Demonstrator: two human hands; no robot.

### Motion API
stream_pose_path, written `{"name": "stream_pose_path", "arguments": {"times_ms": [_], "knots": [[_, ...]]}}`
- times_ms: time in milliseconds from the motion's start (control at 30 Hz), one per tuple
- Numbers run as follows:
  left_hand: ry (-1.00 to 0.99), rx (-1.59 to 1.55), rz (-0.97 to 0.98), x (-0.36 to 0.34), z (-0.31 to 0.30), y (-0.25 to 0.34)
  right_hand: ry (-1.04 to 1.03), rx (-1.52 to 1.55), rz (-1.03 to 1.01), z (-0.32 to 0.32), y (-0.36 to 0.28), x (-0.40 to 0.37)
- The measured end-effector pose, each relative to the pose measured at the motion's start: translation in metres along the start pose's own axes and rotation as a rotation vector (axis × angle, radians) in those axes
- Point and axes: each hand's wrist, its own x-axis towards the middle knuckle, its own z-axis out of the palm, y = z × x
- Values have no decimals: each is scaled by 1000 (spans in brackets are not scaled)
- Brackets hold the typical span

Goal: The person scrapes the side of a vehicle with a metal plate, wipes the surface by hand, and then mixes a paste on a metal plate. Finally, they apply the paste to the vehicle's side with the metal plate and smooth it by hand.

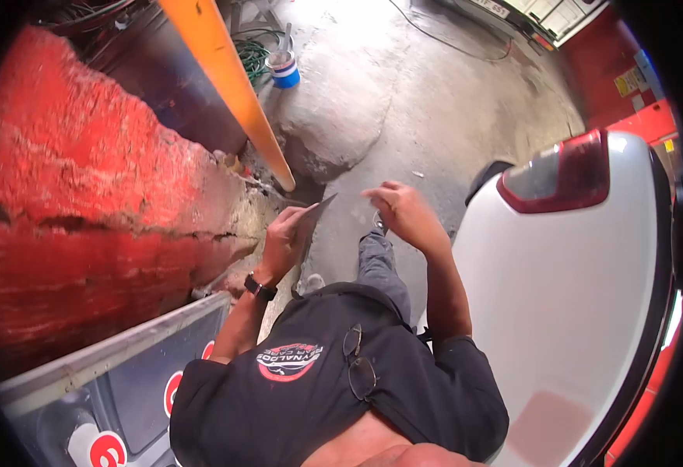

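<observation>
My left hand, with a dark watch on its wrist, is closed on a thin, stiff-looking dark grey sheet. One corner of the sheet points up and to the right, towards my other hand. My right hand is raised a short way to the right, its fingers curled and drawn together; anything between them is too small or hidden to make out. The hands are apart, in front of my body and above the concrete floor. Right of me stands a white vehicle body with a red and clear tail light.
A rough red wall and slanting orange pole stand on the left. Below them is a grey bin-like container with red-and-white stickers. A blue-and-white bucket sits near a green hose. Another vehicle is at the back.
</observation>
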Motion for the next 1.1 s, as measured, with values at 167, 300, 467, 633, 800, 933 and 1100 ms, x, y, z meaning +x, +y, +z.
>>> {"name": "stream_pose_path", "arguments": {"times_ms": [167, 300, 467, 633, 800, 933, 1100], "knots": [[365, -652, -704, 41, 64, -58, 162, 47, 71, -52, 96, 84], [-19, -425, -1075, -5, 120, -162, 146, 169, -89, -112, 116, 155], [-233, -291, -945, 38, 155, -151, 192, 196, -262, -166, 123, 279], [276, -1057, -1089, 158, 164, -185, 293, 857, 147, -142, 136, 406], [468, -1417, -455, 365, 89, -127, 92, 1393, 613, -82, 196, 508], [392, -1465, -371, 481, 68, -117, -87, 1141, 793, -63, 246, 549], [696, -1599, -670, 557, 87, -156, -673, 1280, 671, -24, 349, 573]]}}
